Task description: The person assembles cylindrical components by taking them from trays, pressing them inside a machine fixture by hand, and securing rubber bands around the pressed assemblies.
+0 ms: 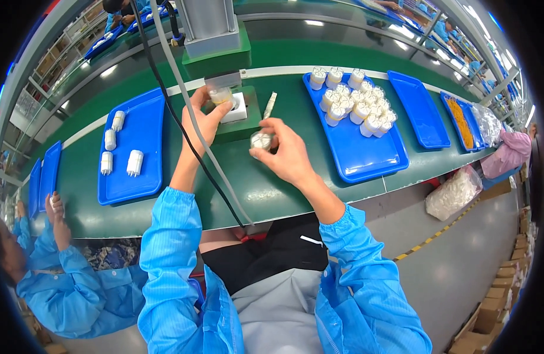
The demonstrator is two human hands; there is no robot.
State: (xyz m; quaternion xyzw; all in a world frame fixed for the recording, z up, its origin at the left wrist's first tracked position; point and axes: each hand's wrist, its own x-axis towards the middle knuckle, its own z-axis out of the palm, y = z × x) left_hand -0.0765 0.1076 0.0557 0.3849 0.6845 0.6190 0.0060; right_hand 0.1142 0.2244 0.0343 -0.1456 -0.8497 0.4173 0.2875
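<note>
Factory floor, grey (425, 277), lines of workers beyond. Green tabletop (260, 189), glossy, crossing left to right; blue tray (146, 135) at left with four white parts, fuller blue tray (366, 162) at right. Co-worker in blue sleeves (77, 289), near left. Left hand (202, 115) pinches a yellow-banded white part (220, 95) beside the white socket (239, 108), under the grey press (210, 26). Right hand (285, 152), nearer, pinches a round white piece (260, 141) above the tabletop.
</note>
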